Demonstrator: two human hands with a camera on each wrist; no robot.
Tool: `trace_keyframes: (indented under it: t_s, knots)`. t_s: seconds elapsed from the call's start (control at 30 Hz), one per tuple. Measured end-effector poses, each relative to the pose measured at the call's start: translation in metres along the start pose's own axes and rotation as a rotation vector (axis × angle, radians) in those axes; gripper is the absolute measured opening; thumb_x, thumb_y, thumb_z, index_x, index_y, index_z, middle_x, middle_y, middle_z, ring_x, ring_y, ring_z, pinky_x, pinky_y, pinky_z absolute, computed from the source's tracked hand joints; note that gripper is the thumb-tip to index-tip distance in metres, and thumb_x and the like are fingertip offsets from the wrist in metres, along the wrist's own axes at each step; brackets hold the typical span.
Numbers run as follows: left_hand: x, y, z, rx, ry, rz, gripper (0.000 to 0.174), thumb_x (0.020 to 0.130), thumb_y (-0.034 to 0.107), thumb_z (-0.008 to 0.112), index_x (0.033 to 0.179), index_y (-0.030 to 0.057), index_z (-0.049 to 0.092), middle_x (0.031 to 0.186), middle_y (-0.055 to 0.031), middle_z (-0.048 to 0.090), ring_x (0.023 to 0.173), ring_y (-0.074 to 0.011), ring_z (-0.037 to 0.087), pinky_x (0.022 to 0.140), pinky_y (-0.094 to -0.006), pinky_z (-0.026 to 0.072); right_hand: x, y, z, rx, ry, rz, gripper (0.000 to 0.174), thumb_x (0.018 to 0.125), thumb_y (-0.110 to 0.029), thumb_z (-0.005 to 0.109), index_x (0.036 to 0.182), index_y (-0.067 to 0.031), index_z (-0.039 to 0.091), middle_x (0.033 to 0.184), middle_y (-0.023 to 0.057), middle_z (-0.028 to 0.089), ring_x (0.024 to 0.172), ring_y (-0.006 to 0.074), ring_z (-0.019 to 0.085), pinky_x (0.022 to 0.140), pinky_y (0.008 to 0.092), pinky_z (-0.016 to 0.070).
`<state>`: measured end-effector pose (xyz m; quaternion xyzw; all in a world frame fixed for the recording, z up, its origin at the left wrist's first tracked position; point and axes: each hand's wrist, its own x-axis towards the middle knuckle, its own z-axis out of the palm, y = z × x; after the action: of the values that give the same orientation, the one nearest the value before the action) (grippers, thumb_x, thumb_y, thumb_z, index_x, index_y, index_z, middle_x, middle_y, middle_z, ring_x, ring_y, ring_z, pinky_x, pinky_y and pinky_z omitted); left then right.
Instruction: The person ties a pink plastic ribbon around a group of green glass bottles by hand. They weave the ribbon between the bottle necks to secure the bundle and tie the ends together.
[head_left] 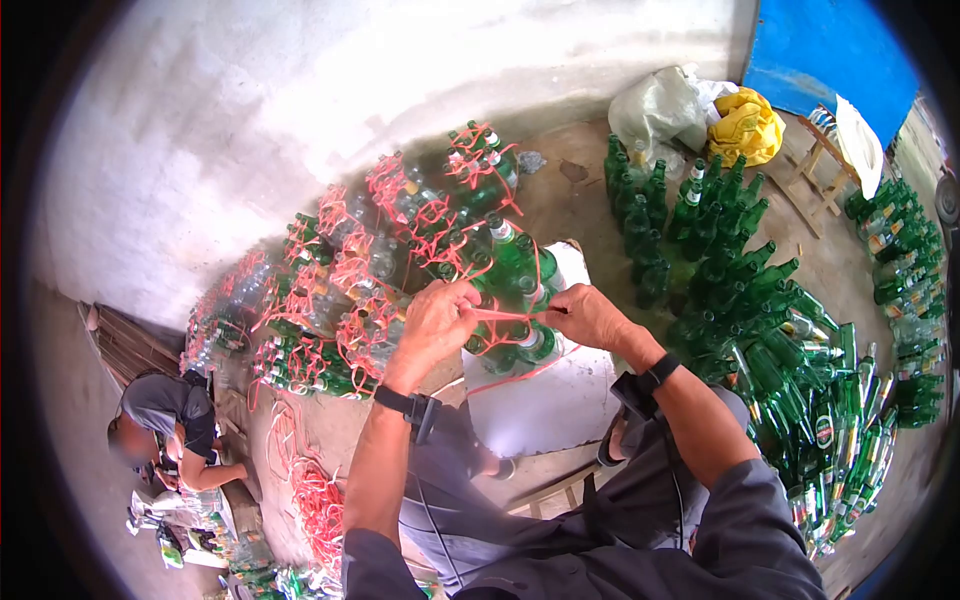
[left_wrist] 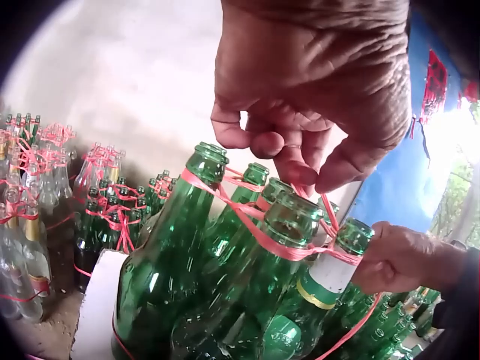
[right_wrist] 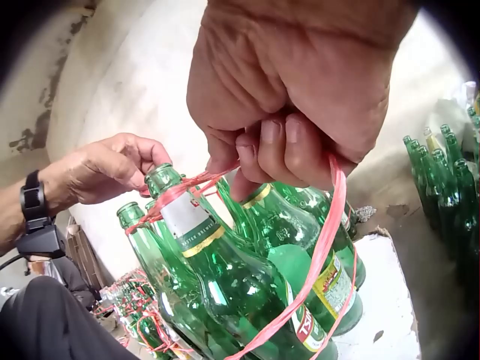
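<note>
Several green bottles stand grouped on a white board, with pink twine looped round their necks. My left hand pinches the twine between thumb and fingertips, just above the bottle mouths, also seen in the left wrist view. On the other side of the group, my right hand has its fingers curled round the twine; in the right wrist view a strand hangs from this fist past the labelled bottles. Between both hands the twine runs across the necks.
Tied bottle bundles stand by the wall at left. Loose green bottles fill the right side. A pile of pink twine lies at lower left, near a crouching person. Sacks and a wooden frame are at the back right.
</note>
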<state>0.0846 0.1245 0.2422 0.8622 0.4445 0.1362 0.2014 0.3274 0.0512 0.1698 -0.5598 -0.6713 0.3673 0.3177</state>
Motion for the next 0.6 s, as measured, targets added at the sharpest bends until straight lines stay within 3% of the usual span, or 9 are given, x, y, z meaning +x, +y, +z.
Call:
trace_keyframes:
  t_s: [0.1, 0.17, 0.3, 0.4, 0.47, 0.6]
  knots:
    - [0.006, -0.014, 0.007, -0.121, 0.032, -0.055, 0.015, 0.079, 0.003, 0.064, 0.094, 0.0031, 0.068, 0.079, -0.0086, 0.064, 0.078, -0.0207, 0.065, 0.070, -0.0358, 0.0511, 0.001, -0.002, 0.004, -0.019, -0.018, 0.021, 0.032, 0.090, -0.031, 0.064, 0.081, -0.0016, 0.071, 0.078, 0.0224, 0.066, 0.074, 0.0392, 0.064, 0.074, 0.0441, 0.0528]
    - [0.013, -0.018, 0.010, -0.196, 0.054, -0.093, 0.010, 0.080, 0.003, 0.061, 0.088, 0.0026, 0.066, 0.075, -0.0131, 0.067, 0.074, -0.0274, 0.068, 0.070, -0.0415, 0.0524, 0.003, 0.002, 0.008, -0.042, 0.018, 0.021, 0.031, 0.090, -0.030, 0.064, 0.080, -0.0019, 0.071, 0.078, 0.0221, 0.066, 0.075, 0.0399, 0.064, 0.074, 0.0442, 0.0529]
    - [0.019, -0.026, 0.018, -0.210, 0.085, -0.121, 0.011, 0.082, 0.005, 0.061, 0.088, 0.0034, 0.069, 0.079, -0.0146, 0.070, 0.072, -0.0284, 0.069, 0.069, -0.0413, 0.0527, 0.002, -0.003, 0.008, -0.032, 0.060, 0.041, 0.030, 0.090, -0.029, 0.064, 0.078, -0.0019, 0.070, 0.079, 0.0224, 0.067, 0.076, 0.0405, 0.065, 0.074, 0.0441, 0.0530]
    - [0.024, -0.025, 0.022, -0.097, 0.109, -0.128, 0.013, 0.085, 0.011, 0.063, 0.090, 0.0087, 0.074, 0.081, -0.0120, 0.072, 0.075, -0.0294, 0.069, 0.069, -0.0414, 0.0529, 0.001, -0.006, 0.006, -0.057, 0.084, 0.093, 0.032, 0.089, -0.030, 0.066, 0.077, -0.0012, 0.070, 0.079, 0.0230, 0.066, 0.076, 0.0405, 0.065, 0.072, 0.0448, 0.0533]
    - [0.026, -0.025, 0.025, -0.008, 0.122, -0.174, 0.013, 0.083, 0.014, 0.067, 0.089, 0.0116, 0.078, 0.072, -0.0071, 0.071, 0.065, -0.0194, 0.067, 0.063, -0.0341, 0.0517, 0.000, -0.009, 0.005, -0.014, 0.080, 0.154, 0.033, 0.088, -0.034, 0.067, 0.079, -0.0023, 0.072, 0.079, 0.0239, 0.067, 0.078, 0.0413, 0.066, 0.072, 0.0458, 0.0539]
    - [0.030, -0.028, 0.032, 0.209, 0.115, -0.136, 0.012, 0.084, 0.020, 0.068, 0.088, 0.0189, 0.079, 0.077, -0.0062, 0.074, 0.073, -0.0249, 0.071, 0.066, -0.0380, 0.0541, 0.000, 0.004, 0.016, -0.083, 0.063, 0.177, 0.034, 0.089, -0.035, 0.067, 0.082, -0.0016, 0.073, 0.081, 0.0255, 0.067, 0.080, 0.0419, 0.067, 0.074, 0.0461, 0.0552]
